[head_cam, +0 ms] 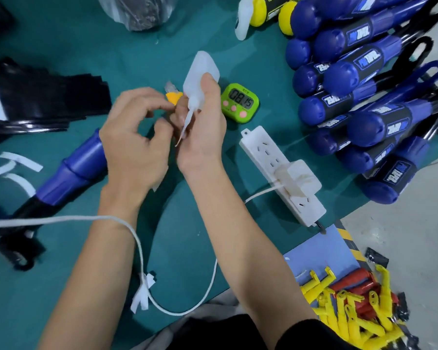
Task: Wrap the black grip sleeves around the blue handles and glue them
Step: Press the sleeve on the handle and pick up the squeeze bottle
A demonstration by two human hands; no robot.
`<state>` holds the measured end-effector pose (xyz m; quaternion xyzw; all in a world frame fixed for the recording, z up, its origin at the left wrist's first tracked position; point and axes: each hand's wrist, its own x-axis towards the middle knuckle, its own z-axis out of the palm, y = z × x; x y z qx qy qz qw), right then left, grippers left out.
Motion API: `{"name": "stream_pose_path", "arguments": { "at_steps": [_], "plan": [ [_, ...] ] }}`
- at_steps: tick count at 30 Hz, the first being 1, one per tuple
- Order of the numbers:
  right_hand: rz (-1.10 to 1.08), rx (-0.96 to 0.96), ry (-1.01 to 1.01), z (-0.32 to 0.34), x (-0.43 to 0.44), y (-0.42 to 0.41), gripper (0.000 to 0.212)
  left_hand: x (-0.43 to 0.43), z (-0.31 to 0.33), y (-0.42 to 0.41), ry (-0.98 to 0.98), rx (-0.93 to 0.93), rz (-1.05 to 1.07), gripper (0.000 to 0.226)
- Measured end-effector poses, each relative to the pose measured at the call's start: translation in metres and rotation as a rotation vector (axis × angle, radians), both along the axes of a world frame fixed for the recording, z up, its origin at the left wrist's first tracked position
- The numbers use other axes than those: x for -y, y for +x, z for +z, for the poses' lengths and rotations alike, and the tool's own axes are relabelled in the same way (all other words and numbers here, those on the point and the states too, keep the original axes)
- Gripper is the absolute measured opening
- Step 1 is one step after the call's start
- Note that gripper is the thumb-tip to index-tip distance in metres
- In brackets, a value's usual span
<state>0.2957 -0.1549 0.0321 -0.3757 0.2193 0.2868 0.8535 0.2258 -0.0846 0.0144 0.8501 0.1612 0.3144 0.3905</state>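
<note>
My right hand (202, 132) grips a translucent white glue bottle (200, 74), its thin nozzle pointing down toward me. My left hand (134, 137) hovers just left of the nozzle with curled fingers; whether it holds anything I cannot tell. A bare blue handle (81, 168) lies on the green table under my left hand, its black end toward the lower left. A stack of black grip sleeves (48, 102) lies at the left. Several blue handles with black sleeves on them (364, 102) are piled at the right.
A green timer (240, 102) reads 08:15 beside a white power strip (281, 173) with a plugged-in cord (137, 238). White backing strips (18, 162) lie far left. An orange object (173, 97) sits behind my hands. Yellow clips (352, 306) fill a bin lower right. A plastic bag (137, 11) is at top.
</note>
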Motion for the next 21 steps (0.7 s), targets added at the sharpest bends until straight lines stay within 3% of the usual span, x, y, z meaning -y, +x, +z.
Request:
{"name": "stream_pose_path", "arguments": {
  "at_steps": [3,5,8,12,15,21],
  "plan": [
    [0.033,0.064,-0.006,-0.002,-0.002,-0.002,0.033,-0.018,0.02,-0.018,0.013,-0.06,0.053,0.029],
    [0.077,0.087,-0.01,-0.003,-0.006,-0.007,0.035,-0.031,0.031,-0.04,0.03,-0.14,0.116,0.029],
    [0.136,0.13,-0.033,-0.003,-0.015,-0.019,0.044,-0.059,0.037,-0.086,0.133,-0.321,0.207,0.03],
    [0.227,0.234,-0.147,-0.005,-0.025,-0.033,0.031,-0.085,0.029,-0.139,0.12,-0.592,0.331,0.039],
    [0.266,0.315,-0.169,-0.006,-0.03,-0.04,0.024,-0.09,0.012,-0.156,0.097,-0.779,0.272,0.051],
    [0.304,0.472,-0.238,-0.007,-0.034,-0.052,0.025,-0.087,-0.003,-0.162,0.021,-0.732,0.298,0.047]
  ]
}}
